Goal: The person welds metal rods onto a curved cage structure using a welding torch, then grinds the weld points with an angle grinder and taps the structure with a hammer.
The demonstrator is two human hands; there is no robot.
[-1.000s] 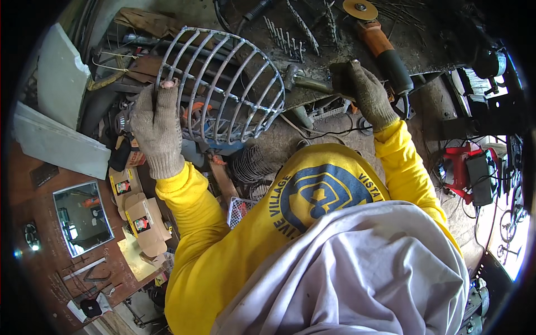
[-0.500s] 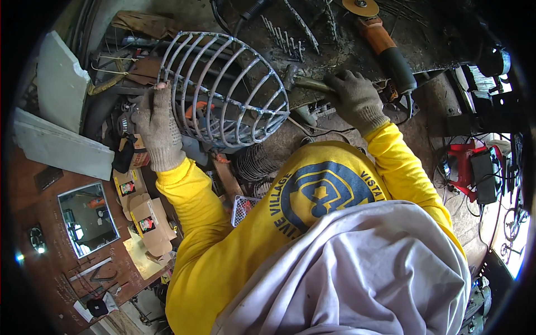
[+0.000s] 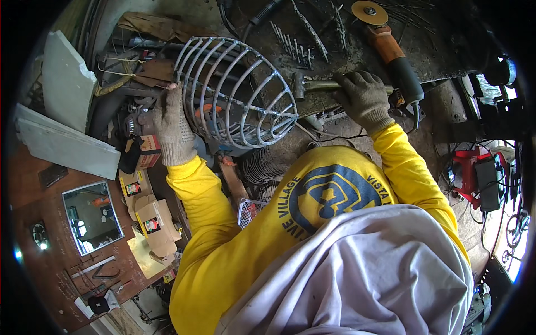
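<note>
A cage-like basket of curved grey metal rods (image 3: 237, 101), pointed at its right end, is tipped on its side at the near edge of the dark workbench. My left hand (image 3: 177, 125), in a knit work glove, is closed on the left end of its rods, with a bare fingertip showing at the top. My right hand (image 3: 365, 100), gloved too, grips a hammer (image 3: 321, 85) by its handle. The hammer lies nearly level over the bench edge, its head just right of the basket and apart from it.
On the workbench (image 3: 340, 61) lie an orange-and-black angle grinder (image 3: 388, 50) and several short metal rods (image 3: 290, 44). At left are pale boards (image 3: 67, 84), opened cardboard boxes (image 3: 153, 223) and a framed mirror (image 3: 92, 218). A red-and-black machine (image 3: 474, 173) with cables stands at right.
The whole view has shifted slightly. The hammer has turned more level in my right hand, and its handle end now shows beyond the glove. My left hand keeps its hold on the basket.
</note>
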